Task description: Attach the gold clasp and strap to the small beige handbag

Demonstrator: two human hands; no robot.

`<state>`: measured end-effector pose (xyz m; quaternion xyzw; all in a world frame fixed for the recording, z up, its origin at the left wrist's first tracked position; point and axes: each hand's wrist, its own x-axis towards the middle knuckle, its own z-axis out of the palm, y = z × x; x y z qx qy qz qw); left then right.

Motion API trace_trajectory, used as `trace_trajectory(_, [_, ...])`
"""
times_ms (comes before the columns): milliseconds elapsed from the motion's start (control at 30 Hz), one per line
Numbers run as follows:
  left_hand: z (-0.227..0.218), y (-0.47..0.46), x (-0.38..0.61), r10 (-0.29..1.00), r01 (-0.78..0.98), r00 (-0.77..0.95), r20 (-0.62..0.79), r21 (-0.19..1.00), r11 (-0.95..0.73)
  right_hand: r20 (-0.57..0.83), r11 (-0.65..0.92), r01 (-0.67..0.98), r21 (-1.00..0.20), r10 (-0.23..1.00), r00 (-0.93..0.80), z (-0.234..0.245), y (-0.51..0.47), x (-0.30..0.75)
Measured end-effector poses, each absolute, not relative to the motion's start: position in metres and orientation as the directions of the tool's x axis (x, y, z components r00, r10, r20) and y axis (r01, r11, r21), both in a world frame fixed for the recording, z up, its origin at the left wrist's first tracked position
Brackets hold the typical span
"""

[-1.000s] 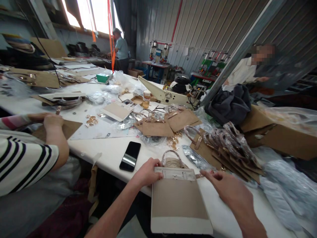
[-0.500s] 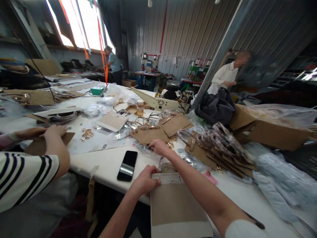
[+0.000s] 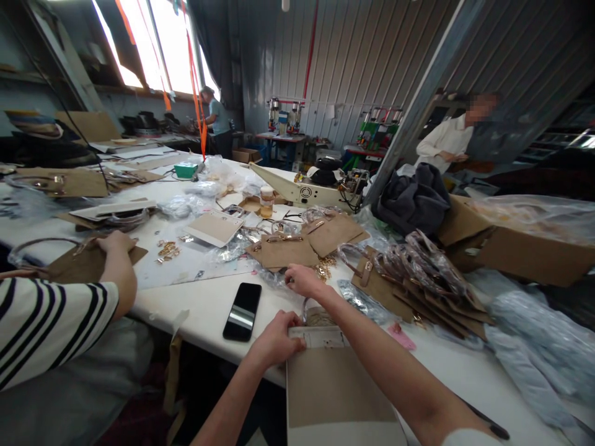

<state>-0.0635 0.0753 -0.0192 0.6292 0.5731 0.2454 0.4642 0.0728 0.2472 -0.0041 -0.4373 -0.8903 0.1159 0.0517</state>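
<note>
My left hand (image 3: 281, 334) grips the top left edge of a flat beige bag panel (image 3: 339, 384), thumb on its pale strip. The panel hangs over the table's front edge, with a handle (image 3: 318, 314) at its top. My right hand (image 3: 304, 280) reaches across above it, fingers curled together near a brown bag panel (image 3: 286, 253); what they hold, if anything, is hidden. Just beyond lie small gold metal fittings (image 3: 326, 266). A black phone (image 3: 242, 311) lies left of my left hand.
A co-worker's hand (image 3: 116, 243) works on a brown panel at the left. Stacked panels with wrapped handles (image 3: 425, 279) lie at the right, beside plastic-wrapped bundles (image 3: 534, 347). A cream machine (image 3: 304, 193), a jar (image 3: 266, 203) and a carton (image 3: 520, 251) stand farther back.
The view has shifted slightly. My left hand keeps its grip on the bag panel, and my right fingers curl in more. The co-worker's panel shows more, its handle now visible.
</note>
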Motion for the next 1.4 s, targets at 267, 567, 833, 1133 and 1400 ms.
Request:
trace_trajectory(267, [-0.018, 0.074, -0.063, 0.951, 0.499, 0.214, -0.224, 0.862, 0.09, 0.03, 0.492, 0.754, -0.435, 0.845, -0.534, -0.01, 0.25, 0.079])
trace_trajectory(567, [-0.017, 0.072, -0.064, 0.947, 0.499, 0.201, -0.249, 0.858, 0.12, 0.04, 0.48, 0.638, -0.602, 0.816, -0.577, -0.024, 0.258, 0.082])
trace_trajectory(833, [-0.021, 0.072, -0.066, 0.948, 0.471, 0.188, -0.256, 0.871, 0.142, 0.069, 0.466, 0.544, -0.698, 0.799, -0.597, -0.031, 0.262, 0.084])
trace_trajectory(1133, [-0.025, 0.071, -0.066, 0.949, 0.453, 0.193, -0.25, 0.88, 0.14, 0.046, 0.416, 0.542, -0.73, 0.821, -0.569, -0.033, 0.259, 0.084])
trace_trajectory(1400, [-0.027, 0.074, -0.067, 0.954, 0.433, 0.199, -0.222, 0.894, 0.118, 0.113, 0.502, 0.553, -0.666, 0.799, -0.59, -0.026, 0.254, 0.085])
